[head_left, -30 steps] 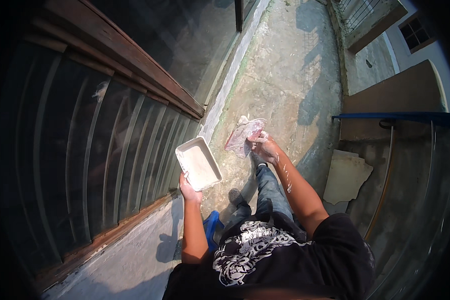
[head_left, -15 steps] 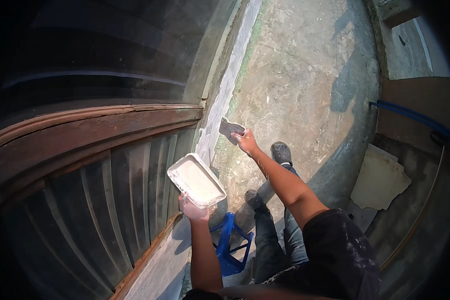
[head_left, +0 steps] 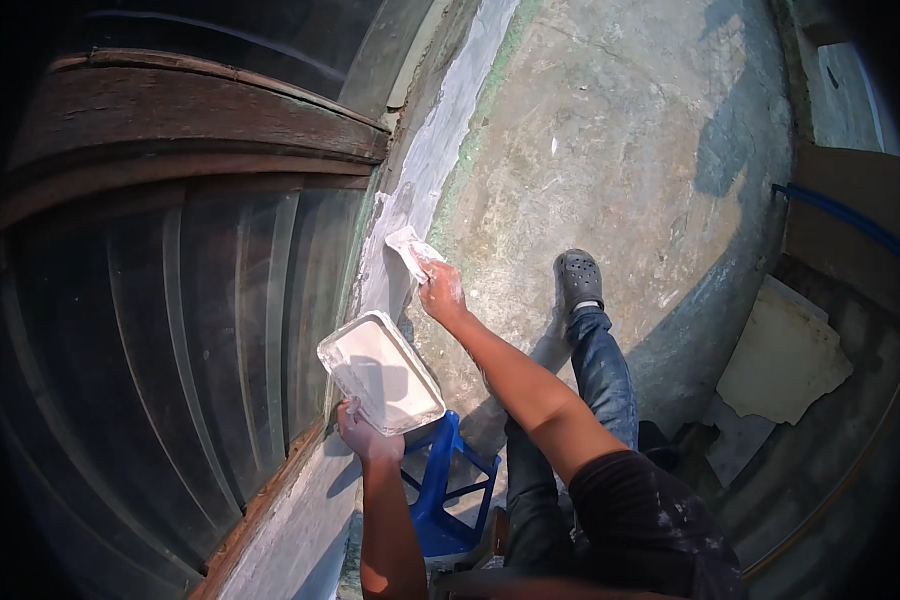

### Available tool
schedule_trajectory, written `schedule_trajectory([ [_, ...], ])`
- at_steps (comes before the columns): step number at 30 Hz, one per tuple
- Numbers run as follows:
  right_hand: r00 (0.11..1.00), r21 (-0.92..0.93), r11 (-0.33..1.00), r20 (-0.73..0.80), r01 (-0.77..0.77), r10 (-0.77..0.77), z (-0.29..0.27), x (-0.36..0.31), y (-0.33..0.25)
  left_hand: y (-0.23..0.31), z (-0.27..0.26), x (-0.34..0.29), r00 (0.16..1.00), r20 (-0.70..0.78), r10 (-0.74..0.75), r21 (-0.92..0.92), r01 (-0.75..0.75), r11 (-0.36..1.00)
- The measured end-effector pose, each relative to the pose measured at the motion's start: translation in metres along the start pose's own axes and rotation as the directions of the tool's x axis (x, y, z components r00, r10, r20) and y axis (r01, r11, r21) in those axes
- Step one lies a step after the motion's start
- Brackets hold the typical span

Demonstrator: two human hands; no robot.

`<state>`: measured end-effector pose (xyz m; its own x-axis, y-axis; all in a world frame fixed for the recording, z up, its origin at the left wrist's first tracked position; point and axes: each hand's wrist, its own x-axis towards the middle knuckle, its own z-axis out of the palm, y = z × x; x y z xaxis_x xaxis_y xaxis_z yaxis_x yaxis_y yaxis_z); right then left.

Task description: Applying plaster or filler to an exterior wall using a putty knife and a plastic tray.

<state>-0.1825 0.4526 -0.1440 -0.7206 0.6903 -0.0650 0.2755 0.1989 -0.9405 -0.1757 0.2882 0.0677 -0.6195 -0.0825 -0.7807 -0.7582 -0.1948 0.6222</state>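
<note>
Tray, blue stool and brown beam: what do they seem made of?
Tray: probably plastic, from its thin, moulded-looking rim; smeared finish. Stool: likely plastic, given its smooth, even blue. Beam: apparently wood, worn reddish-brown finish, grain-like cracks.

Concrete floor: rough, stained, greenish along left edge; shadow falls at right. Blue plastic stool rests on it, lower middle; person's grey perforated clog stands farther up.
</note>
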Motion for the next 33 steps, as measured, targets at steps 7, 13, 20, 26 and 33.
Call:
schedule_trajectory([
  [7, 0.887, -0.056, 0.915, -0.274, -0.400, 0.372, -0.037, 0.082, 0.026, -0.012, 0.018, -0.003, 0.997, 0.001, -0.076, -0.010, 0.076, 0.997],
  [13, 0.987, -0.138, 0.978, -0.053, -0.155, 0.149, 0.022, 0.035, -0.016, -0.007, 0.021, 0.000, 0.997, 0.071, -0.029, -0.017, 0.031, 0.999],
  [20, 0.989, -0.044, 0.989, -0.066, -0.138, 0.135, -0.021, 0.024, 0.008, 0.009, 0.018, -0.003, 0.997, 0.062, 0.038, 0.034, -0.040, 0.999],
  [26, 0.891, 0.229, 0.945, -0.339, -0.234, 0.302, -0.023, 0.101, 0.038, -0.003, 0.032, 0.001, 1.000, 0.015, -0.021, -0.051, 0.022, 0.998],
  [33, 0.993, 0.172, 0.985, -0.120, 0.029, -0.008, 0.028, -0.015, -0.011, 0.013, 0.029, -0.012, 0.993, -0.014, 0.121, 0.090, -0.119, 0.989],
])
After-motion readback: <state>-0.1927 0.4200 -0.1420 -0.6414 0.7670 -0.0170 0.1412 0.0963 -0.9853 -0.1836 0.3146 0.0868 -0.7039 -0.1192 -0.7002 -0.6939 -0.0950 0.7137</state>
